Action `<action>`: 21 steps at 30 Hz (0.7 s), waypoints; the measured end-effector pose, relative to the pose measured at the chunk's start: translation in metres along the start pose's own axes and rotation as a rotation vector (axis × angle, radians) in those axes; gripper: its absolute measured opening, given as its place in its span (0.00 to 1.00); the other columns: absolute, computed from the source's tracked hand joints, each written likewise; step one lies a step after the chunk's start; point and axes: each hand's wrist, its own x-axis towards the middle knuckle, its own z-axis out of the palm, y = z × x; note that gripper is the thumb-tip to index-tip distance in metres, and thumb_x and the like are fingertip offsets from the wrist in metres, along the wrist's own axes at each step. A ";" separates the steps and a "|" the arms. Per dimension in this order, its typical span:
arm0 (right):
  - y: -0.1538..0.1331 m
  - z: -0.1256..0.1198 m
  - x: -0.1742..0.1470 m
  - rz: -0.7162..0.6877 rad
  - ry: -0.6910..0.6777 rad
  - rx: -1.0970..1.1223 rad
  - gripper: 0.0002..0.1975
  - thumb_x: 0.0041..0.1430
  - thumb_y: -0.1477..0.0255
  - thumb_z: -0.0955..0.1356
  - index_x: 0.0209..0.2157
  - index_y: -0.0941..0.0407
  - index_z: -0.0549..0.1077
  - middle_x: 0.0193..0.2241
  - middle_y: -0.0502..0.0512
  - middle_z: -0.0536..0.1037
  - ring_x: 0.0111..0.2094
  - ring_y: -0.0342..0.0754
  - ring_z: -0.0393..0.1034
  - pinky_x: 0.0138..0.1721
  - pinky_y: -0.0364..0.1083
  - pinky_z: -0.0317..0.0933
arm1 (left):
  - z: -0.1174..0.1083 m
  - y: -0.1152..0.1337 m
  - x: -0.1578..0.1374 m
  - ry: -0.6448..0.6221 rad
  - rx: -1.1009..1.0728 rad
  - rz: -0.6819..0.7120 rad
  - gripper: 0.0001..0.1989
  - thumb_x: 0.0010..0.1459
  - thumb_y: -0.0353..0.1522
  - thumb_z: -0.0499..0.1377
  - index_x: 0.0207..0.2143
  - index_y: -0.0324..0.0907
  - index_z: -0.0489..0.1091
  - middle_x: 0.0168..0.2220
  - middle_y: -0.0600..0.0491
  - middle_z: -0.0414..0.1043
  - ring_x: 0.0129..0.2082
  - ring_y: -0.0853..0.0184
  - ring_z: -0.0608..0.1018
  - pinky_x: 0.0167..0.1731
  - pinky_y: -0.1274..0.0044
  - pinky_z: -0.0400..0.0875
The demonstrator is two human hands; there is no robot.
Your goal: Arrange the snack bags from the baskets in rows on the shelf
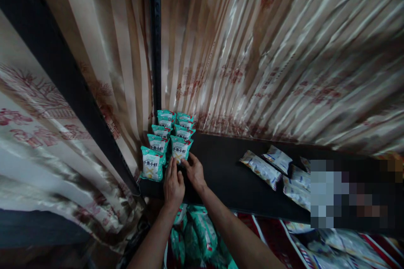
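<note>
Green and white snack packets stand in two rows at the left end of a black shelf (221, 168). At the front of the right-hand row is a snack packet (180, 149) that both hands touch low down. My left hand (174, 183) lies at its lower left side, fingers stretched out and close together. At the lower right edge, my right hand (195, 171) has bent fingers closed on the packet. The front packet of the left row (152, 164) stands just left of my left hand. Part of each hand's grip is hidden.
Blue and white packets (261, 169) lie flat farther right on the shelf. Below the shelf front, a box holds more green packets (202, 233). A black post (156, 42) and pleated curtains (252, 50) border the back and left. A blurred-out patch covers the right end.
</note>
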 end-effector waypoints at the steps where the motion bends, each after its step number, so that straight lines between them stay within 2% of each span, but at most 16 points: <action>1: 0.001 0.000 0.000 -0.003 -0.003 -0.017 0.21 0.52 0.65 0.66 0.48 0.56 0.71 0.42 0.57 0.77 0.41 0.53 0.71 0.45 0.51 0.64 | 0.000 0.000 0.001 0.001 0.001 -0.003 0.25 0.59 0.29 0.45 0.59 0.37 0.56 0.61 0.43 0.56 0.62 0.62 0.58 0.60 0.67 0.55; 7: 0.001 -0.003 -0.001 -0.015 -0.013 -0.122 0.22 0.53 0.64 0.66 0.49 0.58 0.70 0.42 0.60 0.76 0.39 0.52 0.71 0.43 0.51 0.65 | 0.001 0.000 0.002 0.032 0.018 -0.003 0.24 0.58 0.29 0.47 0.58 0.38 0.57 0.61 0.41 0.57 0.61 0.59 0.61 0.58 0.66 0.57; 11: 0.001 -0.003 -0.007 0.012 -0.036 -0.067 0.24 0.52 0.65 0.67 0.51 0.55 0.68 0.42 0.56 0.77 0.41 0.51 0.71 0.44 0.50 0.65 | -0.001 0.001 0.000 0.043 0.029 0.008 0.25 0.58 0.29 0.48 0.58 0.38 0.57 0.60 0.40 0.56 0.60 0.57 0.61 0.57 0.65 0.59; 14: 0.002 -0.006 -0.017 0.020 0.005 0.014 0.24 0.52 0.65 0.67 0.52 0.54 0.67 0.45 0.56 0.75 0.45 0.50 0.70 0.47 0.50 0.65 | -0.003 0.000 -0.002 0.038 0.018 0.023 0.25 0.58 0.29 0.49 0.58 0.38 0.56 0.61 0.39 0.54 0.60 0.56 0.60 0.56 0.63 0.60; 18: -0.004 -0.023 -0.042 0.019 0.078 0.077 0.21 0.53 0.65 0.66 0.49 0.56 0.69 0.45 0.59 0.75 0.45 0.50 0.71 0.47 0.49 0.66 | -0.008 0.002 -0.008 0.041 0.029 0.021 0.24 0.57 0.29 0.50 0.57 0.38 0.57 0.60 0.38 0.54 0.58 0.55 0.63 0.53 0.63 0.65; 21: -0.015 -0.048 -0.071 -0.001 0.085 0.114 0.18 0.56 0.64 0.64 0.46 0.58 0.70 0.42 0.60 0.76 0.43 0.50 0.72 0.46 0.49 0.66 | -0.017 0.008 -0.015 0.088 0.073 0.049 0.20 0.56 0.27 0.49 0.52 0.37 0.63 0.54 0.39 0.62 0.54 0.57 0.67 0.52 0.65 0.65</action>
